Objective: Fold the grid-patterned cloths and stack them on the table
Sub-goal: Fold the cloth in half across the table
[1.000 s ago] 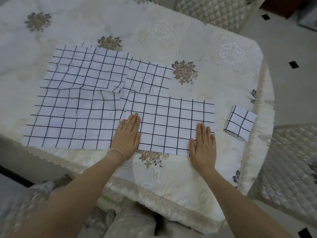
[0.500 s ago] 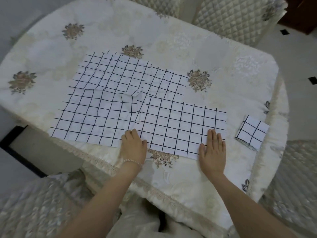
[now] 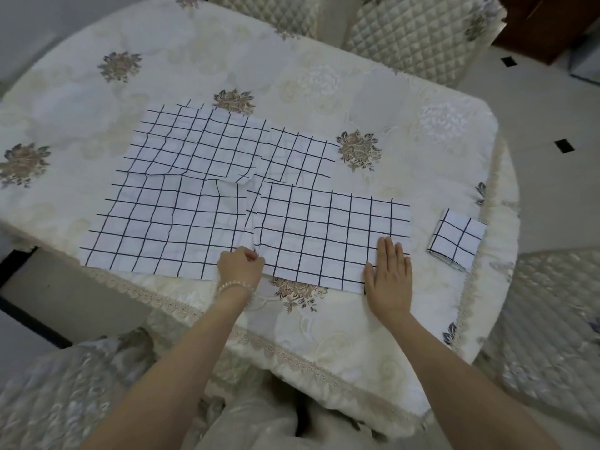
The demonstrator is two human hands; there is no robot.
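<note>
A half-folded white cloth with a dark grid [image 3: 331,232] lies lengthwise in front of me on the table [image 3: 324,326]. My left hand [image 3: 240,266] has its fingers curled and pinches the cloth's near left corner, which is slightly lifted. My right hand [image 3: 388,274] lies flat with straight fingers on the near right corner. To the left lies a large unfolded grid cloth [image 3: 162,228], with another [image 3: 198,146] overlapping it behind and a third [image 3: 298,155] partly under them. A small folded grid square [image 3: 457,240] sits at the right near the table's edge.
The table carries a cream embroidered cover with brown flower motifs [image 3: 357,149] and a lace hem. Quilted chairs [image 3: 418,37] stand at the far side, one more [image 3: 552,319] at the right. A tiled floor [image 3: 552,125] shows beyond the right edge.
My left hand went from flat on the cloth's left edge to curled, pinching the near left corner. My right hand stayed flat. The camera view has pulled back and shifted.
</note>
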